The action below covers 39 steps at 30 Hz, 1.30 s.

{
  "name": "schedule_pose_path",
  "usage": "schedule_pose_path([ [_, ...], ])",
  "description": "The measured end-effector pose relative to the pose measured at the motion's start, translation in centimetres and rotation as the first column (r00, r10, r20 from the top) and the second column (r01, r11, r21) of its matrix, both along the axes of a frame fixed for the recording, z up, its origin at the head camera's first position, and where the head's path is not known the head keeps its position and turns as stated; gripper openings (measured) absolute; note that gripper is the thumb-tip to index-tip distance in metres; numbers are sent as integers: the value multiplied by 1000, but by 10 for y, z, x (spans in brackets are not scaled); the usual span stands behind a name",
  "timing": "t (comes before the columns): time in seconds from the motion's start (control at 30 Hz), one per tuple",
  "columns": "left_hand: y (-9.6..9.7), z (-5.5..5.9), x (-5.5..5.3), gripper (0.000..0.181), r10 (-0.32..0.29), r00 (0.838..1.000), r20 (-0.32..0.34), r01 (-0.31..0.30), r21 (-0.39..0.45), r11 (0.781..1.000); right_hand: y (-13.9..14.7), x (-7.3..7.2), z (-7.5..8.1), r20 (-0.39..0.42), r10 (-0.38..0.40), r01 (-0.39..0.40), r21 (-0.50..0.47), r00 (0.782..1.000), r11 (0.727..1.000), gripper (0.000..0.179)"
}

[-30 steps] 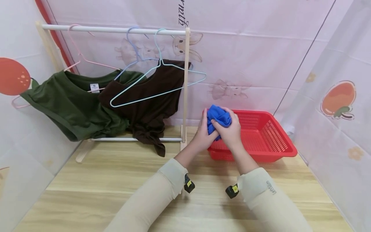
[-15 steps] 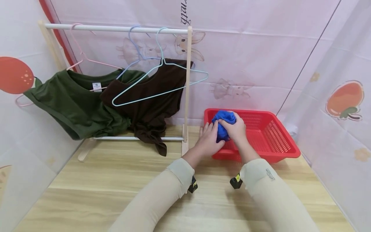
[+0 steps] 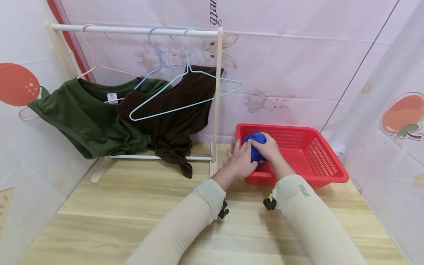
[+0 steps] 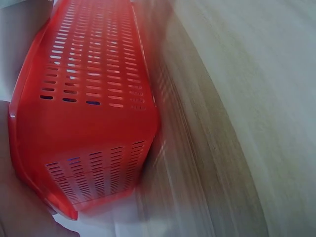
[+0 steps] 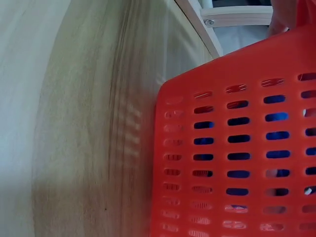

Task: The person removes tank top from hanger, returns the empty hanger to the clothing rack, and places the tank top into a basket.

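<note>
A bunched blue cloth [image 3: 256,139] is down inside the left end of the red plastic basket [image 3: 326,156], partly hidden by the hands. My right hand [image 3: 269,149] holds it from the right, thumb on top. At the basket's front left corner, my left hand [image 3: 240,161] lies over the rim with its fingers spread, some on the outside and the inner ones beside the cloth. Through the slots in the basket wall [image 5: 212,84], blue shows in the right wrist view. The left wrist view has the basket's outer wall [image 4: 89,128] and part of the left hand at its rim.
Left of the basket stands a wooden drying rack [image 3: 216,92]. A green garment [image 3: 96,121] and a dark brown garment [image 3: 169,106] hang on it, along with a bare light-blue hanger [image 3: 185,110]. Printed fabric walls [image 3: 298,73] close in the wooden tabletop [image 3: 139,206].
Both hands moved down and slightly right, bringing the blue cloth from above the basket's left rim into it. My left hand went from cupping the cloth to lying spread at the rim.
</note>
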<state>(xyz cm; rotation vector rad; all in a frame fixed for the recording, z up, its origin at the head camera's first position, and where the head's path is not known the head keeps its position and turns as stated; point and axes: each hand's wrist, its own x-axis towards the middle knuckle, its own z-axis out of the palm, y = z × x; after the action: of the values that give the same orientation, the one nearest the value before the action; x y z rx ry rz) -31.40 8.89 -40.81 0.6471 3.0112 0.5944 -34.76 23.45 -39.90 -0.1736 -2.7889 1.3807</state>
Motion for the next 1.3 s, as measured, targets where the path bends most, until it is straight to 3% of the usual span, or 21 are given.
schedule_pose_path([
  [0.1, 0, 0, 0, 69, 1, 1000, -7, -1, -39, 999, -1, -2, -2, -26, -28, 27, -46, 999, 999, 68],
  [0.17, -1, 0, 1, 62, 4, 1000, -6, -4, -72, 997, -3, -2, -2, -65, -32, 30, -28, 997, 999, 61],
  [0.3, -1, -1, 1, 55, 2, 1000, -11, -4, -107, 994, -8, -1, -3, -117, 26, -6, 161, 993, 987, 52],
  [0.43, -2, -2, 0, 51, 0, 1000, -23, -2, -107, 994, -13, -4, -4, -82, 130, -90, 373, 988, 923, 49],
  [0.6, -4, -3, 0, 48, 4, 999, -33, -8, -102, 995, -19, -9, -5, 39, 205, -197, 503, 978, 842, 51],
  [0.73, -5, -4, 1, 49, 7, 1000, -27, -10, -91, 996, -22, -11, -8, 156, 204, -256, 531, 966, 808, 57],
  [0.9, -4, -6, 2, 50, 7, 1000, -10, -8, -89, 996, -24, -10, -9, 254, 188, -297, 511, 949, 807, 71],
  [1.3, -1, -2, 6, 50, 2, 1000, -10, -3, -99, 995, -26, -11, -3, 296, 188, -324, 526, 937, 786, 60],
])
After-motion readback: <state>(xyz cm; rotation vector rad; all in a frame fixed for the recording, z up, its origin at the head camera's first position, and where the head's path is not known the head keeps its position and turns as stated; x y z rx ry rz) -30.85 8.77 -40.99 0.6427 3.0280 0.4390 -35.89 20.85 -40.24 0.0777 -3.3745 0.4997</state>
